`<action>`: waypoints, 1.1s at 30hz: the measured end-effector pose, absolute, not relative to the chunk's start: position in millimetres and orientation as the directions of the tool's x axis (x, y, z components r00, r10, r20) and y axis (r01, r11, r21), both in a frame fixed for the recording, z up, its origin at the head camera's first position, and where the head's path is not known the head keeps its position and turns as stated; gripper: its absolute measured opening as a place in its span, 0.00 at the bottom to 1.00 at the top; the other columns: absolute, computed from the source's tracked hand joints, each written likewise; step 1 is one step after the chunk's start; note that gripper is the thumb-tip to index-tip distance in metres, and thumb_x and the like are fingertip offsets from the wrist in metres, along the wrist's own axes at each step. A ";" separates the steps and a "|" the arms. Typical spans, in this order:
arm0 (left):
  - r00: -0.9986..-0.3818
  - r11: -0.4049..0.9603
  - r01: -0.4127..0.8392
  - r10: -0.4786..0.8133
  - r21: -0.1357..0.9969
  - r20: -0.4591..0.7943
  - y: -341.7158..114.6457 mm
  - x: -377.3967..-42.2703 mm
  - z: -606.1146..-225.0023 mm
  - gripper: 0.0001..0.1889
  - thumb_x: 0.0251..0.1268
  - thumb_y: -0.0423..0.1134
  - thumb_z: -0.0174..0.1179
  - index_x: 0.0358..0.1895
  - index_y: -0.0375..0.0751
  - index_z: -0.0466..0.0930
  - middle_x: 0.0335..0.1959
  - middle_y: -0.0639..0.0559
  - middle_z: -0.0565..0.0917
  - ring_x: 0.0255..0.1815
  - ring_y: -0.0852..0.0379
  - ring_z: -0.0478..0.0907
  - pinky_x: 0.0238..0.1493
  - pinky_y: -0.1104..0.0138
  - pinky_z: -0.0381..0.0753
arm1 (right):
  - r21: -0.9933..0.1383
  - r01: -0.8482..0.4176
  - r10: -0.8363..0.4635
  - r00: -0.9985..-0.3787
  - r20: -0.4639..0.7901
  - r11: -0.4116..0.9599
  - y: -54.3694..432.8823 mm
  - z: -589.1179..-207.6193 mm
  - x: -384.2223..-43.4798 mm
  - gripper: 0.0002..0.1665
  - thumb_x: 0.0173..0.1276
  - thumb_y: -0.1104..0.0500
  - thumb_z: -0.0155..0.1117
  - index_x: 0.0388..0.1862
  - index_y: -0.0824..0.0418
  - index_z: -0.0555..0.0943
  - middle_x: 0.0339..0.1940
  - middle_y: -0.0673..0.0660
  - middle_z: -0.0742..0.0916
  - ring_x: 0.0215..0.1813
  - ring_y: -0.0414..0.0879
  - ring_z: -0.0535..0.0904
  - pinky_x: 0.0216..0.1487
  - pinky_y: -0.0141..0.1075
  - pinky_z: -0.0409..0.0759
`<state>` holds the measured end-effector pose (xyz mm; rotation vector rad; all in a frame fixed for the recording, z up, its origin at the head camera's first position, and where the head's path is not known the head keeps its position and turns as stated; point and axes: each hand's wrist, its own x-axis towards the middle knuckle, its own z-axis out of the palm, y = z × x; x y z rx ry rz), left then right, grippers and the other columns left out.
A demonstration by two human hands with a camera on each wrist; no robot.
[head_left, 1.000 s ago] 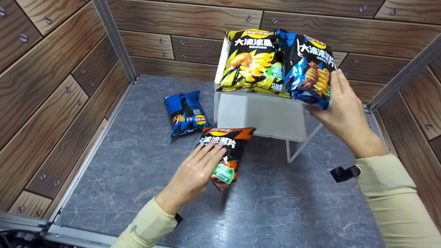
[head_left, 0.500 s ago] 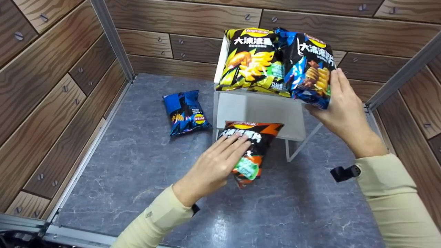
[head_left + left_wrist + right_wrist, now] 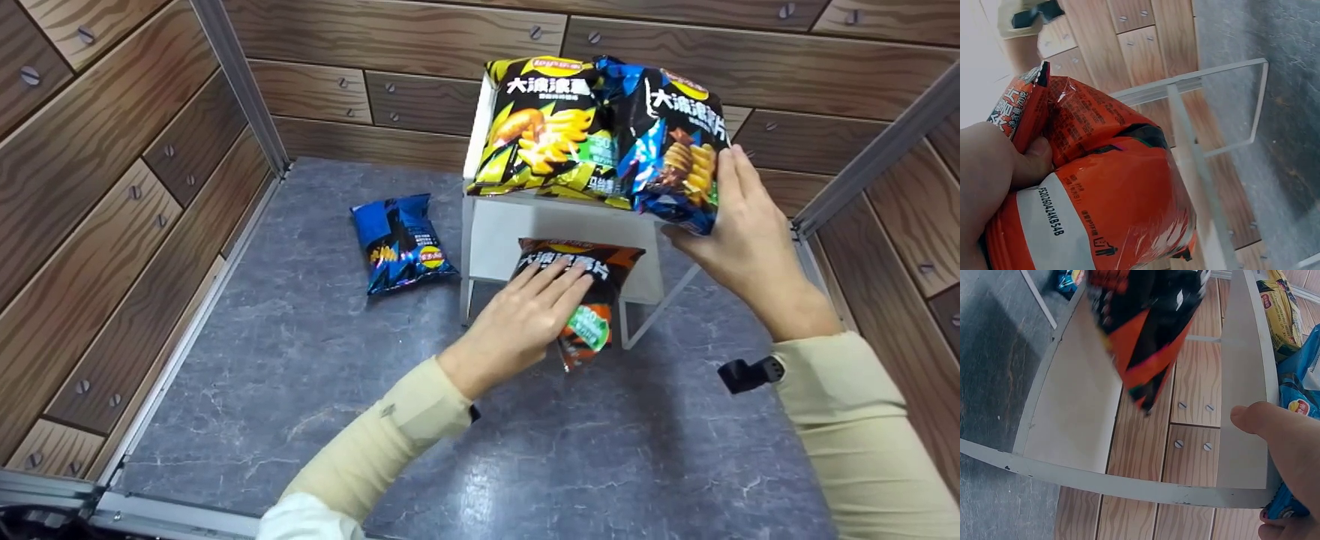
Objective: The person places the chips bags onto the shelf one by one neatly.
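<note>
My left hand point(image 3: 525, 319) grips an orange-and-black chip bag point(image 3: 589, 326), fingers over its front. In the left wrist view the thumb presses on the orange back of the chip bag point(image 3: 1123, 191). The bag overlaps the lower shelf point(image 3: 499, 247) of a white two-tier rack in the head view. At the rack's upper right corner, my right hand point(image 3: 757, 247) holds the top tier's edge, with its thumb point(image 3: 1255, 417) under the board and its fingers along a blue-and-black chip bag point(image 3: 679, 146). A yellow-and-black chip bag point(image 3: 544, 135) lies beside that one on the top tier.
Another blue chip bag point(image 3: 405, 244) lies on the grey marbled floor point(image 3: 300, 360), left of the rack. Wood-patterned walls point(image 3: 420, 45) enclose the space on the back and both sides. A thin metal leg point(image 3: 660, 311) supports the rack's right side.
My left hand has carried the orange chip bag to the right and up in the head view, from beside the rack to in front of the lower shelf. My right hand has stayed in place.
</note>
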<state>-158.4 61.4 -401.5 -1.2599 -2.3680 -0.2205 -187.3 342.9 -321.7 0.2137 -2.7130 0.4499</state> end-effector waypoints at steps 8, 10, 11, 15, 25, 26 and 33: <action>-0.466 0.611 0.763 0.746 -0.211 0.475 94.8 -179.9 -412.7 0.26 0.67 0.35 0.58 0.69 0.41 0.70 0.68 0.47 0.76 0.69 0.49 0.74 0.68 0.56 0.76 | -0.280 -0.206 -0.077 -0.908 0.413 0.938 342.8 -322.0 -186.8 0.61 0.56 0.51 0.76 0.78 0.73 0.51 0.78 0.75 0.59 0.76 0.72 0.58 0.67 0.69 0.64; -0.462 0.615 0.753 0.747 -0.234 0.479 103.0 -184.7 -415.7 0.28 0.66 0.37 0.59 0.69 0.42 0.71 0.68 0.48 0.77 0.68 0.51 0.75 0.67 0.56 0.76 | -0.280 -0.202 -0.073 -0.908 0.412 0.938 343.1 -322.2 -186.7 0.62 0.56 0.51 0.76 0.78 0.73 0.51 0.78 0.75 0.59 0.76 0.72 0.58 0.66 0.70 0.64; -0.459 0.617 0.748 0.748 -0.245 0.479 107.1 -186.8 -416.8 0.28 0.66 0.38 0.60 0.70 0.42 0.70 0.68 0.48 0.76 0.68 0.51 0.74 0.67 0.57 0.77 | -0.279 -0.201 -0.072 -0.908 0.414 0.939 343.2 -322.3 -186.8 0.62 0.56 0.51 0.76 0.78 0.73 0.51 0.78 0.75 0.59 0.75 0.72 0.59 0.66 0.70 0.64; -0.461 0.621 0.730 0.756 -0.287 0.465 123.1 -194.9 -422.2 0.31 0.64 0.42 0.61 0.71 0.42 0.69 0.69 0.48 0.75 0.69 0.50 0.73 0.67 0.56 0.76 | -0.276 -0.216 -0.079 -0.897 0.434 0.937 343.1 -323.0 -187.3 0.62 0.55 0.51 0.77 0.78 0.73 0.52 0.77 0.75 0.60 0.74 0.73 0.60 0.65 0.70 0.66; -0.532 0.632 0.719 0.768 -0.289 0.356 158.2 -216.4 -428.7 0.37 0.61 0.46 0.63 0.73 0.39 0.64 0.72 0.44 0.71 0.73 0.47 0.69 0.71 0.53 0.72 | -0.278 -0.188 -0.063 -0.913 0.403 0.942 342.9 -322.3 -186.6 0.63 0.55 0.52 0.77 0.78 0.73 0.51 0.77 0.75 0.59 0.73 0.74 0.61 0.65 0.70 0.65; -0.549 0.636 0.719 0.768 -0.282 0.331 161.3 -218.6 -428.2 0.38 0.61 0.47 0.63 0.74 0.39 0.63 0.73 0.44 0.70 0.74 0.47 0.67 0.72 0.53 0.70 | -0.276 -0.187 -0.063 -0.913 0.403 0.943 342.9 -322.2 -186.4 0.63 0.55 0.52 0.77 0.78 0.73 0.51 0.77 0.75 0.59 0.73 0.74 0.61 0.65 0.70 0.66; -0.646 0.664 0.688 0.745 -0.293 0.170 180.2 -230.4 -429.4 0.53 0.60 0.68 0.60 0.80 0.41 0.50 0.80 0.45 0.56 0.81 0.47 0.53 0.79 0.51 0.57 | -0.283 -0.175 -0.055 -0.921 0.386 0.943 341.9 -321.0 -186.0 0.63 0.55 0.51 0.76 0.78 0.73 0.50 0.78 0.74 0.59 0.72 0.76 0.62 0.66 0.70 0.65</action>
